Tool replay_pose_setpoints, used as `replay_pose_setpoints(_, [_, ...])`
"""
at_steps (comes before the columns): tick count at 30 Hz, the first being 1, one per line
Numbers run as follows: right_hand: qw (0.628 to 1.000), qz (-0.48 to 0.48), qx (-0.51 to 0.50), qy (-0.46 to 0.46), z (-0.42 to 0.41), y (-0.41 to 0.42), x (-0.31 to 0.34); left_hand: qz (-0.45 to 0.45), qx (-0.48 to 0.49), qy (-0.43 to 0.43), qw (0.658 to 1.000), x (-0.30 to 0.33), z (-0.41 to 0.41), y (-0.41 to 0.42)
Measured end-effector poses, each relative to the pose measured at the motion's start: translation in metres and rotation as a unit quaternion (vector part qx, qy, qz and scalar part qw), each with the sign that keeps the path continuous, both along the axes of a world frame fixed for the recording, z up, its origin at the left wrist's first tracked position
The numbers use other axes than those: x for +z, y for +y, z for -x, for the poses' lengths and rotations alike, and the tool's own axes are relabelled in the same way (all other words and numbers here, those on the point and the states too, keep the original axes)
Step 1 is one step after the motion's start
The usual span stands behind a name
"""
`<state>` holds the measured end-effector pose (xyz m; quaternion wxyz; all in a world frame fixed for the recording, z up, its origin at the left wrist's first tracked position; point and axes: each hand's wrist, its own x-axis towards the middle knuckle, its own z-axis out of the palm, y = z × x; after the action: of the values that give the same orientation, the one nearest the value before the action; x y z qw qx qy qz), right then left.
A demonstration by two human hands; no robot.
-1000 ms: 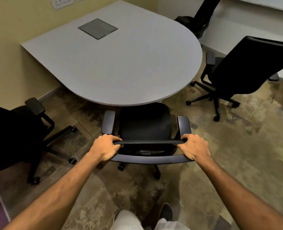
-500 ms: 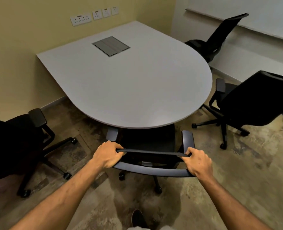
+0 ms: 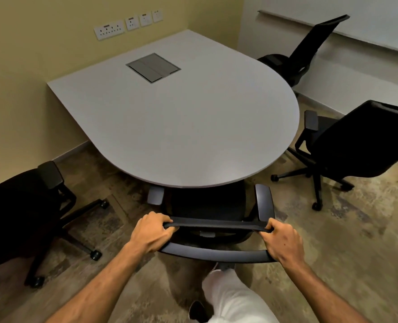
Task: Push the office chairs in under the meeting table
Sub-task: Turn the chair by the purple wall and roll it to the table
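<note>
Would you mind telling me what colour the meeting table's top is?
The meeting table has a plain light grey top with a darker grey inset panel, seen in the head view.

Patterned brown carpet floor carries the grey round-ended meeting table and four black castor office chairs: left, front, right, far corner.

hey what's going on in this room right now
A person is tidying the meeting room. Both hands, left hand and right hand, grip the backrest of an office chair whose seat sits partly under the grey table. Three other chairs stand apart from the table, not yet pushed in.
</note>
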<state>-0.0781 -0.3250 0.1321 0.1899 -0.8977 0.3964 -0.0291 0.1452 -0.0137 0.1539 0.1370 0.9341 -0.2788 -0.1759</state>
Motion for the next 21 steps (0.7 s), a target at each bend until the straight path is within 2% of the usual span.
replay_pose_setpoints(9, [0.999, -0.043, 0.004, -0.024, -0.069, -0.029, 0.001, 0.001, 0.024, -0.008, 1.000, 0.000, -0.052, -0.017])
replay_pose_setpoints(14, [0.999, -0.035, 0.018, -0.032, -0.123, -0.058, 0.012, 0.026, 0.042, 0.008, 0.999, 0.005, -0.087, -0.038])
replay_pose_setpoints(21, [0.996, -0.048, 0.049, -0.057, -0.188, -0.073, 0.016, 0.015, 0.040, 0.003, 0.999, 0.005, -0.149, -0.050])
